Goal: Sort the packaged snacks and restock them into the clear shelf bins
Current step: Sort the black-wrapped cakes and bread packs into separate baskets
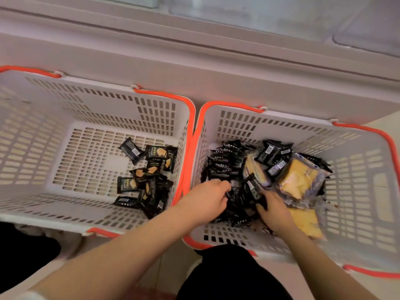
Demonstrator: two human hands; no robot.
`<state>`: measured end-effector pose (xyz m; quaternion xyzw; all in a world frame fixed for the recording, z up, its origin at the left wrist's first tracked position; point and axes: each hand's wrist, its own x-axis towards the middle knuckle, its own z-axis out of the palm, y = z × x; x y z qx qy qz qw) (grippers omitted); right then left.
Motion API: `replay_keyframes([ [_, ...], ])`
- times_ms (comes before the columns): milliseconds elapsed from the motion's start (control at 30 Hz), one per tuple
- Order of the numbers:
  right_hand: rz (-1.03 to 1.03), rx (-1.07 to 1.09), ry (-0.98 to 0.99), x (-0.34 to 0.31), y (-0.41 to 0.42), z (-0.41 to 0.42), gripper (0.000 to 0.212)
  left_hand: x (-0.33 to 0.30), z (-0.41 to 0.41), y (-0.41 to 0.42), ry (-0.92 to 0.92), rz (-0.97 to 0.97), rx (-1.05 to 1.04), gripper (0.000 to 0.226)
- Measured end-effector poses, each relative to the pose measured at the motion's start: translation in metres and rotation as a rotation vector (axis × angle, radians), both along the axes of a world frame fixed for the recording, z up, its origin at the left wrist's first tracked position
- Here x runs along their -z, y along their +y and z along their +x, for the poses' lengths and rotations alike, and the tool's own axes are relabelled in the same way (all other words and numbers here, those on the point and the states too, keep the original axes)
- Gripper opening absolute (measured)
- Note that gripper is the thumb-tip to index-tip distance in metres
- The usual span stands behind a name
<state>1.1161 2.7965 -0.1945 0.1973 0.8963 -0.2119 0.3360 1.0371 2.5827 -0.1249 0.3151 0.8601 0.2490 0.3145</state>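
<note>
Two white slotted baskets with orange handles sit side by side on the floor, against a white shelf unit (194,68) on the far side. Clear shelf bins (270,16) show along the far edge, blurred; contents can't be made out.

Left basket (43,131): small batch of black snack packs (149,176) with an orange cracker print, bunched in its right half, mostly toward the right wall. Some face up, some flipped to the barcode side. Left half of the basket floor is bare.

Right basket (357,180): mixed heap. Black snack packs pile (225,165) fills its left and centre. Clear-wrapped yellow packs (298,180) lie right of centre, one more yellow pack (307,224) at the near side. A few black packs sit on top of the yellow ones at the far side.

Both hands are inside the right basket, in the black pile.
- Left hand (207,200): knuckles up, fingers curled down into the packs at the pile's left-centre. Grip looks closed on black packs, fingertips hidden.
- Right hand (275,211): just right of the left, fingers curled round a black pack (253,187) that sticks up tilted from it.

Motion blur over the heap near the hands. Dark clothing at the near edge, between and left of the forearms.
</note>
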Motion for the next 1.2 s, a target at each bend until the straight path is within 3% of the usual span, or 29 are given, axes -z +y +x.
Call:
replay_keyframes([
  [100, 0.096, -0.163, 0.009, 0.012, 0.008, -0.003, 0.047, 0.031, 0.001, 0.032, -0.086, -0.29, 0.145, 0.033],
  [200, 0.144, -0.288, 0.085, 0.026, -0.001, -0.014, 0.053, 0.059, 0.007, 0.049, -0.134, -0.434, 0.191, 0.037],
  [400, 0.147, -0.129, 0.062, 0.052, -0.016, -0.037, 0.091, 0.098, 0.024, 0.054, -0.173, -0.67, 0.127, 0.055],
  [500, 0.15, -0.084, 0.062, 0.057, -0.014, -0.044, 0.101, 0.108, 0.026, 0.056, -0.158, -0.696, 0.132, 0.056],
  [633, 0.119, -0.139, 0.015, 0.062, -0.01, -0.049, 0.089, 0.117, 0.025, 0.058, -0.128, -0.69, 0.126, 0.043],
  [867, 0.072, -0.297, -0.114, 0.063, -0.012, -0.051, 0.076, 0.117, 0.009, 0.058, -0.181, -0.686, 0.164, 0.046],
  [967, 0.079, -0.344, -0.192, 0.059, -0.012, -0.054, 0.08, 0.114, 0.005, 0.056, -0.15, -0.679, 0.2, 0.044],
  [1200, -0.003, -0.18, -0.267, 0.049, -0.014, -0.052, 0.069, 0.117, 0.011, 0.049, -0.133, -0.661, 0.296, 0.056],
])
